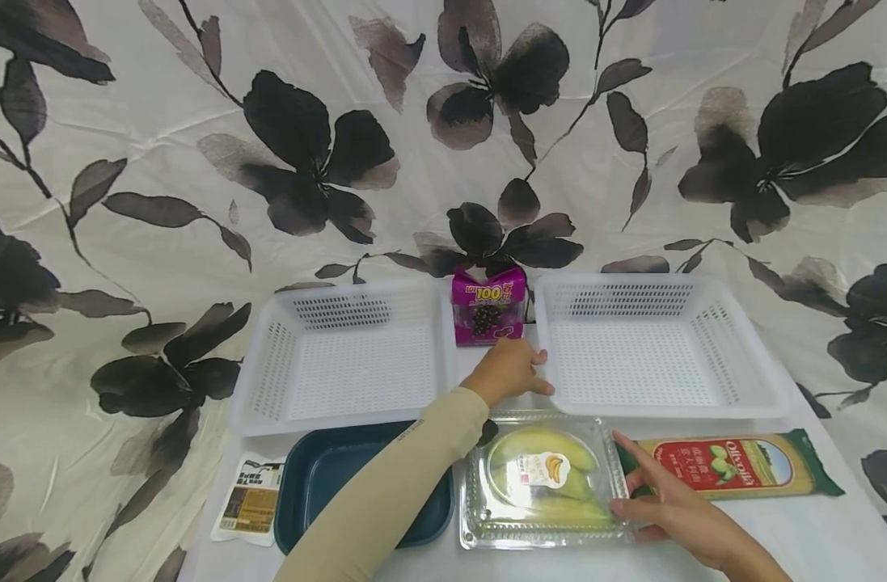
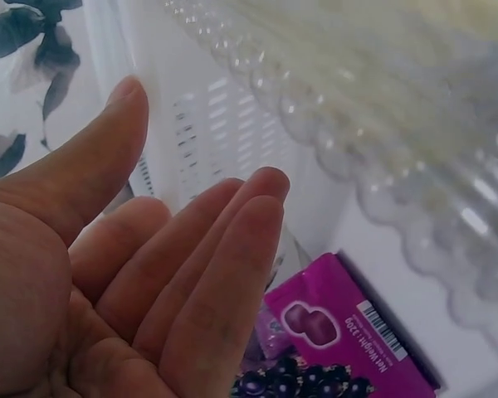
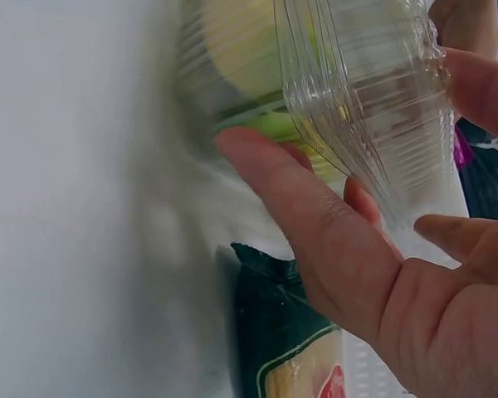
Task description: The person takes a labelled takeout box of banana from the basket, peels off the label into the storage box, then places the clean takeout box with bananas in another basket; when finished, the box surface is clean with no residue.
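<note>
A clear plastic clamshell box of bananas [image 1: 548, 477] with a labelled lid lies at the front of the table. Reaching past its far side, my left hand [image 1: 512, 372] holds nothing; its palm and loosely bent fingers show in the left wrist view. Close beyond those fingers stands a purple candy packet [image 1: 489, 311] with dark berries printed on it. My right hand [image 1: 669, 505] is at the box's right side, its fingers spread along the ridged clear wall. In the right wrist view one fingertip [image 3: 245, 145] overlaps the box's lower part.
Two white perforated baskets [image 1: 250, 404] [image 1: 763, 400] flank the candy packet. A dark blue tray [image 1: 292, 493] lies partly under my left forearm, beside a white-and-brown pouch [image 1: 250, 501]. Right of the box is an Olivoila pasta bag [image 1: 734, 465]. Floral cloth [image 1: 319, 170] hangs behind.
</note>
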Demonstrator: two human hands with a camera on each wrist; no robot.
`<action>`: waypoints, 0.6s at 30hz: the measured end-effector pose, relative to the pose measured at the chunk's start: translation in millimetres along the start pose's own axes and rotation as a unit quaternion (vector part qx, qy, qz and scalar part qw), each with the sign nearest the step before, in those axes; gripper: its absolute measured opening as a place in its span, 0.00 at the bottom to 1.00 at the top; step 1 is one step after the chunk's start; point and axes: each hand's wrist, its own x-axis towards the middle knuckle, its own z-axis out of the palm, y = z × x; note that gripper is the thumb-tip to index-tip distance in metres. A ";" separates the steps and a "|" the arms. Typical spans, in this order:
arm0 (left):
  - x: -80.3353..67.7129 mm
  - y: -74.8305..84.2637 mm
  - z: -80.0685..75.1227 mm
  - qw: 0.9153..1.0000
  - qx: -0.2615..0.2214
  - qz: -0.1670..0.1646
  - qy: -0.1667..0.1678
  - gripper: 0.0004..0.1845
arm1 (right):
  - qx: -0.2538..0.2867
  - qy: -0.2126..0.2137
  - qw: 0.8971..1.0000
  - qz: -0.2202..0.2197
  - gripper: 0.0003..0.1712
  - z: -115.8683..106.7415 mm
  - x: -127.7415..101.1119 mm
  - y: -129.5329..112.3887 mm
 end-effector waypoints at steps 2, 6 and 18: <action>-0.2 -0.4 0.2 1.000 0.001 0.002 -0.003 0.34 | 0.001 -0.001 1.000 0.003 0.57 -0.7 -0.6 -0.3; -0.1 -1.7 -0.4 1.000 0.003 0.010 -0.012 0.35 | -0.001 0.007 1.000 0.010 0.55 -0.9 -1.7 0.7; -17.2 -35.6 -22.1 0.996 -0.017 0.061 -0.064 0.28 | -0.020 0.015 1.000 0.010 0.54 -2.1 -4.8 -0.6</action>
